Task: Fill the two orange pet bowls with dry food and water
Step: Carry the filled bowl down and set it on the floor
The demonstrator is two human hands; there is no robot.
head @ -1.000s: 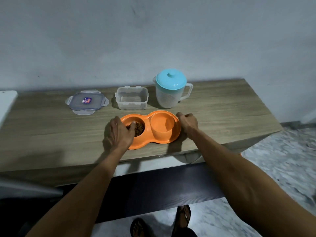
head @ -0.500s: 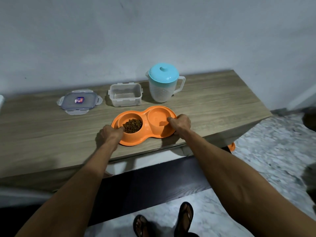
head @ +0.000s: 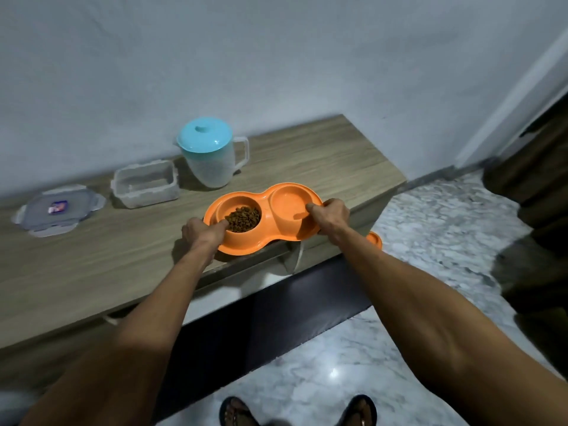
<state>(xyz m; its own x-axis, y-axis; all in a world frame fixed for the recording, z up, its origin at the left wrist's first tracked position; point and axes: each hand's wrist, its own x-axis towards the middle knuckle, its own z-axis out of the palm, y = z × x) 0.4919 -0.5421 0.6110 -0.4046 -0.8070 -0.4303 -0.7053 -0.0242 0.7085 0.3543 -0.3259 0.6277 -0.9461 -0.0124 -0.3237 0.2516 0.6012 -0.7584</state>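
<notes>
The scene is dim, with a cool bluish cast on the wall (head: 276,56). A small glare spot shines on the marble floor (head: 333,372), perhaps from an overhead lamp. Soft shadows pool under the table (head: 92,256). Wide-angle distortion bends the edges; the right side falls dark and blurred.

Smooth orange plastic with a dull sheen is showing on the double pet bowl (head: 264,215) under my grip, dry brown kibble (head: 242,218) lying rough and matt in one well. The table (head: 92,256) is showing matt wood grain. Frosted plastic is forming the jug (head: 212,167) and box (head: 144,187); glossy marble-patterned floor (head: 353,364) is catching light.
</notes>
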